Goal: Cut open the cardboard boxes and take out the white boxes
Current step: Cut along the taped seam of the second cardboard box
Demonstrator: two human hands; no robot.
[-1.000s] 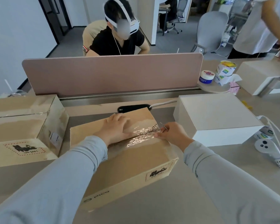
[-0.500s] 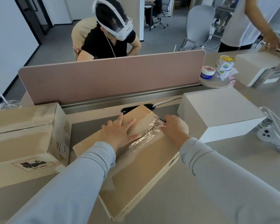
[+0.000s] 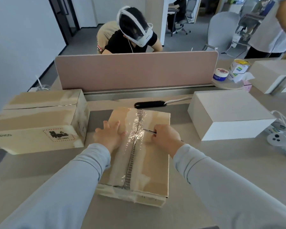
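Observation:
A taped cardboard box (image 3: 153,166) lies lengthwise in front of me on the desk, with clear tape along its centre seam. My left hand (image 3: 110,136) presses flat on the left flap, fingers spread. My right hand (image 3: 166,138) grips a thin metal blade (image 3: 149,131) whose tip points left at the taped seam. A second sealed cardboard box (image 3: 38,123) stands to the left. A white box (image 3: 228,113) rests on the desk to the right, and another white box (image 3: 274,71) sits farther back right.
A pink divider (image 3: 135,70) runs across the desk behind the box, with a person in a headset beyond it. A black cable slot (image 3: 149,104), tubs (image 3: 220,74) and a white controller (image 3: 277,139) lie at the back and right. Another person stands far right.
The box has been turned from a slant to lie lengthwise toward me. My left hand stayed flat on it; my right hand with the blade moved from the far end to the seam's middle.

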